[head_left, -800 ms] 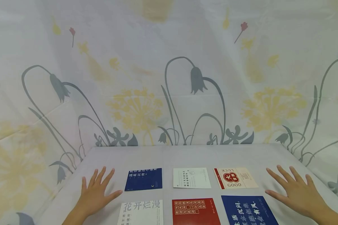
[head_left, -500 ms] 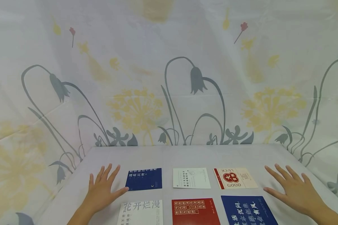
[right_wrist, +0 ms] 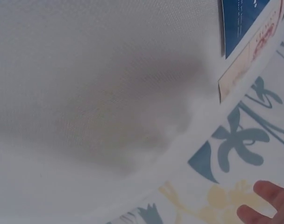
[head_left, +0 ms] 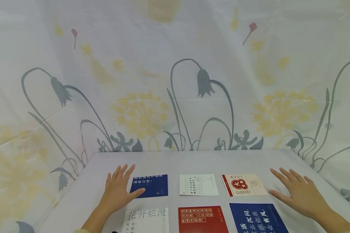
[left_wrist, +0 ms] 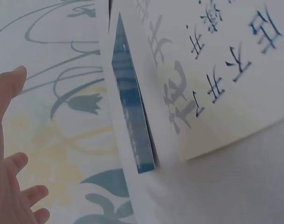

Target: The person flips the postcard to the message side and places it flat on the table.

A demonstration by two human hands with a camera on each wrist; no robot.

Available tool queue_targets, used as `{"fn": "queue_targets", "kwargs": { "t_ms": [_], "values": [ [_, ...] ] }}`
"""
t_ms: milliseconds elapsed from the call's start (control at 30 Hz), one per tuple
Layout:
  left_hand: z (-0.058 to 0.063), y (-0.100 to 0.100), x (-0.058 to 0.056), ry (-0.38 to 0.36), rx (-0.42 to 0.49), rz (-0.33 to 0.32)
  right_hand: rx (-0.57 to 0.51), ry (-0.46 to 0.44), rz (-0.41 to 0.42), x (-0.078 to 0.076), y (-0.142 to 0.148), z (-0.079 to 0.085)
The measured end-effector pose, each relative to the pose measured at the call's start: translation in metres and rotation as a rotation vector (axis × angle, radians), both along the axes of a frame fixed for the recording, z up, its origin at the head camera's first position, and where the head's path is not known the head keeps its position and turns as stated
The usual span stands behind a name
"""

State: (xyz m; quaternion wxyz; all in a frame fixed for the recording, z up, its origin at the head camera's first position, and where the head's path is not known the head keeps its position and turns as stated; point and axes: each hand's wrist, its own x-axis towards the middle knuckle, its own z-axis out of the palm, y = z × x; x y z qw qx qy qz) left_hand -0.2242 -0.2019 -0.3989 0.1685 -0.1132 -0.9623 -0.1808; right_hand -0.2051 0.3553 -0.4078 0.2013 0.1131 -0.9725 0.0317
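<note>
My left hand point(head_left: 118, 190) hovers with fingers spread beside the dark blue card point(head_left: 154, 187) at the back left, its thumb overlapping that card's corner in the head view. Below it lies a white card point(head_left: 147, 220) with grey lettering, large in the left wrist view. On the other side my right hand point(head_left: 301, 194) is held with straight, spread fingers. Nearest to it are the cream-and-red GOOD LUCK card point(head_left: 252, 185) and a blue card point(head_left: 258, 218) with white lettering. Neither hand holds anything.
Between these, a pale card point(head_left: 208, 186) lies in the back row and a red card point(head_left: 202, 225) in the front row. All rest on a white table point(head_left: 192, 161). A flower-printed cloth point(head_left: 151, 64) hangs behind and at both sides.
My left hand has moved right and slightly forward, from beside the back-left blue card to overlapping its edge. My right hand has shifted slightly left. The cards have stayed where they were.
</note>
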Motion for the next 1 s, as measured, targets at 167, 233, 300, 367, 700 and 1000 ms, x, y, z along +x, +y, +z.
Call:
{"fn": "queue_targets", "kwargs": {
  "t_ms": [167, 233, 300, 367, 700, 1000],
  "values": [
    [0.0, 0.011, -0.008, 0.029, 0.017, -0.011, -0.018, 0.027, 0.024, -0.004, -0.004, 0.002],
    [0.001, 0.016, -0.01, 0.029, 0.022, -0.013, -0.024, 0.041, 0.035, -0.005, -0.007, 0.003],
    [0.002, 0.022, -0.011, 0.025, 0.024, -0.011, -0.027, 0.04, 0.042, -0.007, -0.009, 0.003],
    [0.003, 0.027, -0.012, 0.015, 0.036, -0.01, -0.031, 0.026, 0.044, -0.009, -0.012, 0.003],
    [0.003, 0.048, -0.019, 0.013, 0.116, -0.049, -0.031, -0.003, 0.032, -0.016, -0.021, 0.001],
    [0.003, 0.068, -0.023, 0.008, 0.178, -0.069, -0.063, 0.066, 0.086, -0.025, -0.029, -0.001]
  ]
}}
